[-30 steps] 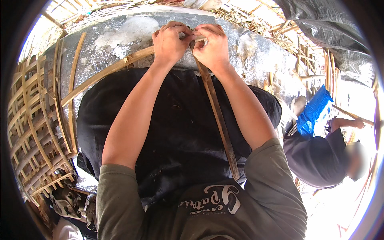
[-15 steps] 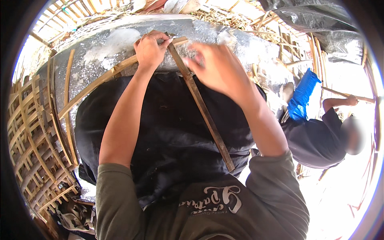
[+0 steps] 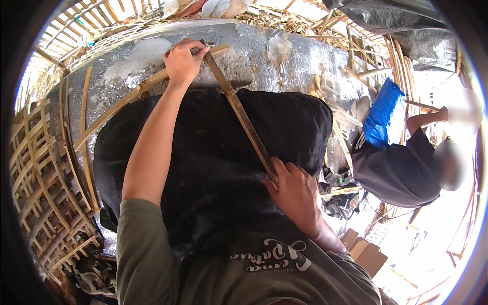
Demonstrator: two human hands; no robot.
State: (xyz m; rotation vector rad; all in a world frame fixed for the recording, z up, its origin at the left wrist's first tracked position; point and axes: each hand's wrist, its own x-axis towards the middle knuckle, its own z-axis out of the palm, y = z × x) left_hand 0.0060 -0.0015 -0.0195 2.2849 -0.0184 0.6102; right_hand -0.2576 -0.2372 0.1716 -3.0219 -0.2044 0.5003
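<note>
My left hand (image 3: 182,62) is pinching the bamboo strip (image 3: 242,115) far off, my right hand (image 3: 297,191) grasping its near end; holding both steady should help.

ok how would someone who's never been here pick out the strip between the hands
Find the black cloth in the middle of the view. A long brown strip slants across it from the left hand down to the right hand. It is straight and dark, unlike the pale curved strip on its left.
</note>
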